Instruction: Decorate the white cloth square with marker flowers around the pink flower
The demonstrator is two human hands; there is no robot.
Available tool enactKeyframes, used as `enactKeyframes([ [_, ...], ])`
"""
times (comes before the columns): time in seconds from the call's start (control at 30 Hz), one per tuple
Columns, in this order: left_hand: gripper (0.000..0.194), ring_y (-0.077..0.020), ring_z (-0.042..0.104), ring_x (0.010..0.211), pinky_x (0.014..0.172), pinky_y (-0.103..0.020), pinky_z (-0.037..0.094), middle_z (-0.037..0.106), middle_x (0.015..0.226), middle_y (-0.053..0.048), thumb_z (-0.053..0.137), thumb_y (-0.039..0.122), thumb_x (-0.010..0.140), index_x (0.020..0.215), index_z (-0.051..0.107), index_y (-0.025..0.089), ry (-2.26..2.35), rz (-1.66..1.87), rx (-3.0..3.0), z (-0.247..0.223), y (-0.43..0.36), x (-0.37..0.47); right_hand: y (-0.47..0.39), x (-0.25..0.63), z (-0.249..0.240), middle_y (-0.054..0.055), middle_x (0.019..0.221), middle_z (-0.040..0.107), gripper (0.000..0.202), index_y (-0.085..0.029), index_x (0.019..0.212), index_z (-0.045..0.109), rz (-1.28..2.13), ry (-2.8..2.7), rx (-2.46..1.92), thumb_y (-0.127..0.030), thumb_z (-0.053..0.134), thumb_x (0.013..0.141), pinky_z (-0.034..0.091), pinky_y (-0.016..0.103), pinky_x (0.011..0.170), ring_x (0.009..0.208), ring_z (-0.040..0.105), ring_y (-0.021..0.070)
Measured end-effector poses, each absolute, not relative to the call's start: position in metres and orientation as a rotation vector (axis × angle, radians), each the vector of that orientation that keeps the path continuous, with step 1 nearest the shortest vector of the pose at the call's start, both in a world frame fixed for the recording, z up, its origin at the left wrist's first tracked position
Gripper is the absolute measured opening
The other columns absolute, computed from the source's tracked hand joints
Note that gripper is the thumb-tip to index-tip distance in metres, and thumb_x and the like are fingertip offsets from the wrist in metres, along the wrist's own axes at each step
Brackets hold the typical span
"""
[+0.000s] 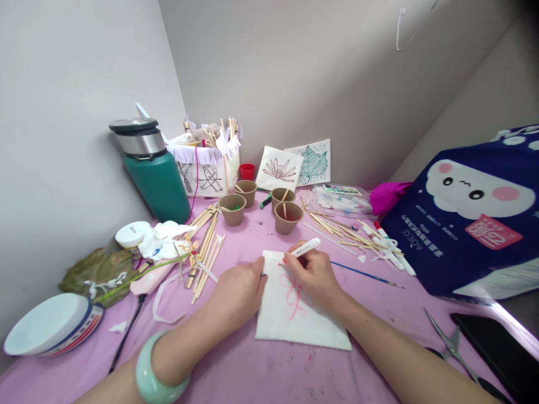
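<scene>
A white canvas board [273, 320] lies flat on the table, bearing a pinkish-red line drawing [293, 297] of a looping, flower-like shape. My right hand [314, 275] is closed around a white marker [305, 248] with a red end, its tip at the upper part of the board. At the board's upper left edge, my left hand [242, 289] is closed, thumb and fingers gripping that edge; some of its fingers are hidden. Beyond the board stand brown paper cups [288, 219] with wooden sticks in them. A blue paintbrush [366, 273] rests right of my right hand.
Scissors [452, 345] and a black phone [497, 348] lie at the right, below a big blue bag [455, 224]. On the left are a green bottle [155, 182], a white bowl [50, 325] and wooden sticks [206, 252]. Two drawn canvases [280, 168] lean against the wall.
</scene>
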State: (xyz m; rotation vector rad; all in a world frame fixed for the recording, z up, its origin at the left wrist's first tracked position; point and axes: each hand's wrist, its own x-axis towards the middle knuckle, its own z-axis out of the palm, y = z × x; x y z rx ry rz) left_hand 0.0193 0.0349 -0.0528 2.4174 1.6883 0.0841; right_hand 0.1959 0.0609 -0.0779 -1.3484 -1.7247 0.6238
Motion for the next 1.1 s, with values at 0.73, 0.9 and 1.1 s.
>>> enactKeyframes([
  [0.73, 0.022, -0.0257, 0.066, 0.082, 0.065, -0.033, 0.045, 0.068, 0.089, -0.009, 0.034, 0.028, 0.092, 0.107, 0.049, 0.02, 1.692, 0.055, 2.418, -0.0535, 0.0354, 0.019, 0.0623, 0.1954, -0.0786, -0.001, 0.06, 0.058, 0.017, -0.018, 0.074, 0.057, 0.595, -1.734, -1.34, -0.031, 0.05, 0.084, 0.033, 0.021, 0.047, 0.052, 0.052, 0.012],
  [0.9, 0.024, -0.026, 0.066, 0.082, 0.065, -0.033, 0.045, 0.068, 0.089, -0.009, 0.034, 0.027, 0.092, 0.108, 0.05, 0.02, 1.695, 0.066, 2.419, -0.0537, 0.0342, 0.0193, 0.0623, 0.1955, -0.0788, 0.0, 0.06, 0.058, 0.018, -0.018, 0.075, 0.057, 0.617, -1.738, -1.338, -0.032, 0.05, 0.084, 0.033, 0.021, 0.046, 0.052, 0.052, 0.0127],
  [1.1, 0.024, -0.0251, 0.066, 0.083, 0.066, -0.033, 0.045, 0.068, 0.09, -0.009, 0.034, 0.028, 0.092, 0.108, 0.05, 0.019, 1.693, 0.057, 2.413, -0.0529, 0.035, 0.0197, 0.0621, 0.1953, -0.0784, 0.0, 0.062, 0.06, 0.019, -0.018, 0.074, 0.058, 0.614, -1.757, -1.327, -0.032, 0.05, 0.084, 0.035, 0.021, 0.047, 0.052, 0.053, 0.0126],
])
